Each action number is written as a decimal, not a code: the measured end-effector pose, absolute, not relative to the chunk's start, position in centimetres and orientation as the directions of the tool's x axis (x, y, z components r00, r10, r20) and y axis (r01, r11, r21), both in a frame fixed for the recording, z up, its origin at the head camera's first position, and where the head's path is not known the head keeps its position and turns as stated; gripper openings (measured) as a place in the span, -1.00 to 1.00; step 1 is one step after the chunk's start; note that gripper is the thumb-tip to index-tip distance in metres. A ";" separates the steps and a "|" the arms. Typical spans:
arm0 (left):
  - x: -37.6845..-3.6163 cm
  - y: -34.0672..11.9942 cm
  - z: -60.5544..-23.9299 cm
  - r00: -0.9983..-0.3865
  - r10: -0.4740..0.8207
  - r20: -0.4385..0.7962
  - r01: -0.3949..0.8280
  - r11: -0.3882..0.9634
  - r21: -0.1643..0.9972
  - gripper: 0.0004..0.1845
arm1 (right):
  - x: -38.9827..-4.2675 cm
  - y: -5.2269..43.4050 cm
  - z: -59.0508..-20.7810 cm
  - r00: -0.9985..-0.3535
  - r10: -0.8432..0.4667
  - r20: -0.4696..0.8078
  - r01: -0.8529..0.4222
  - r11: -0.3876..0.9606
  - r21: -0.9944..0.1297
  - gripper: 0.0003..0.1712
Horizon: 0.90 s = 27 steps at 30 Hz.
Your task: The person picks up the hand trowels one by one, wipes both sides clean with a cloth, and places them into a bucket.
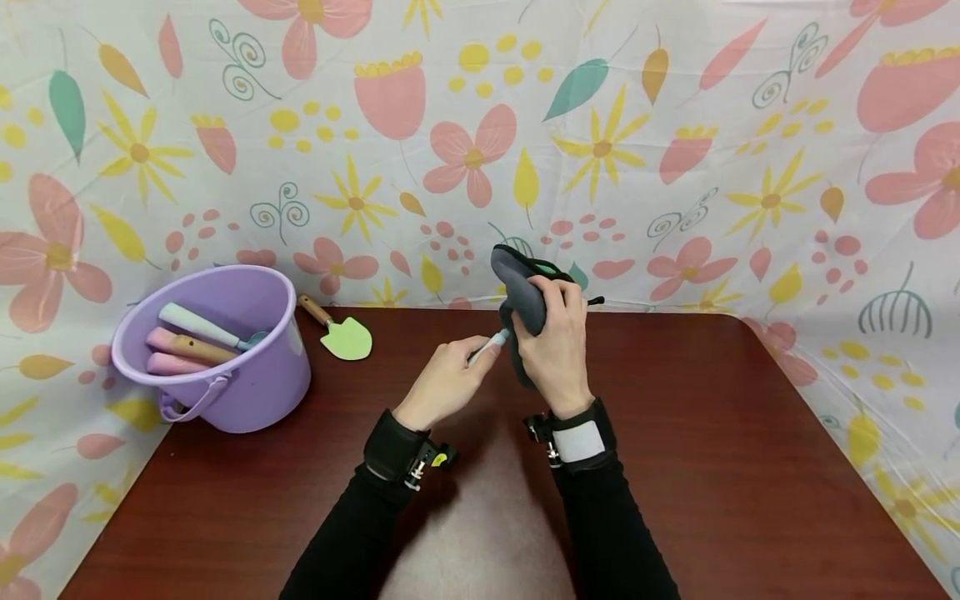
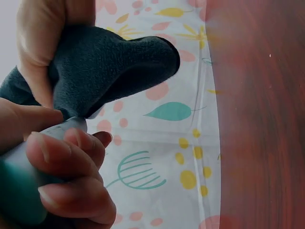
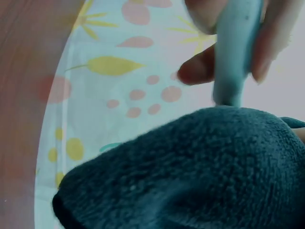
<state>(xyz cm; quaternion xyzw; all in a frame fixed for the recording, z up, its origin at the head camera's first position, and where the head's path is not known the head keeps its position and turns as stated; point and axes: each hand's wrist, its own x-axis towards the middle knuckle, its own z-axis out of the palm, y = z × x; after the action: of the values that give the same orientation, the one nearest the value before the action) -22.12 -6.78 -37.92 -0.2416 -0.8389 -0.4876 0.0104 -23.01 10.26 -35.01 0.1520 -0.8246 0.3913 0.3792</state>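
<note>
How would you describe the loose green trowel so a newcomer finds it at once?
Start at the purple bucket on the left of the dark red table. Just right of its rim, against the flowered backdrop, lies the small trowel. Unlike the pastel-handled tools standing inside the bucket, it lies flat on the table, with a light green blade and wooden handle.

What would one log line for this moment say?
left hand: grips pale blue handle | right hand: holds dark grey cloth against handle tip | nearby: purple bucket of tools, green trowel

Bucket (image 1: 225, 367) on table (image 1: 720, 467) as landmark, 3 tool handles (image 1: 187, 342) inside it, trowel (image 1: 341, 333) just right of it, both hands (image 1: 555, 350) with cloth (image 1: 521, 296) farther right of it, backdrop (image 1: 675, 125) behind it
</note>
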 end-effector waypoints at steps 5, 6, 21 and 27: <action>-21.9 -6.2 -38.0 -0.879 0.396 0.266 0.434 0.435 0.789 -0.71 | -23.4 10.7 -35.4 -0.643 0.100 0.760 -0.534 0.652 -0.538 -0.48; -21.9 -6.1 -38.0 -0.878 0.399 0.266 0.436 0.435 0.788 -0.71 | -23.4 10.9 -35.4 -0.634 0.113 0.765 -0.535 0.651 -0.539 -0.48; -21.7 -6.3 -37.6 -0.885 0.400 0.238 0.422 0.474 0.773 -0.70 | -24.0 14.0 -35.5 -0.630 0.279 0.725 -0.447 0.633 -0.632 -0.49; -22.0 -6.9 -37.4 -0.897 0.375 0.232 0.391 0.436 0.811 -0.69 | -23.7 14.4 -34.8 -0.641 0.294 0.709 -0.444 0.611 -0.655 -0.50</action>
<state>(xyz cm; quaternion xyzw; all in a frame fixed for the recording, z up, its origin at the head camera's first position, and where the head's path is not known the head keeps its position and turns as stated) -22.00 -6.86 -37.39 -0.2263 -0.8472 -0.4806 0.0083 -23.74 14.37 -34.85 0.0473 -0.7926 0.4385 0.4210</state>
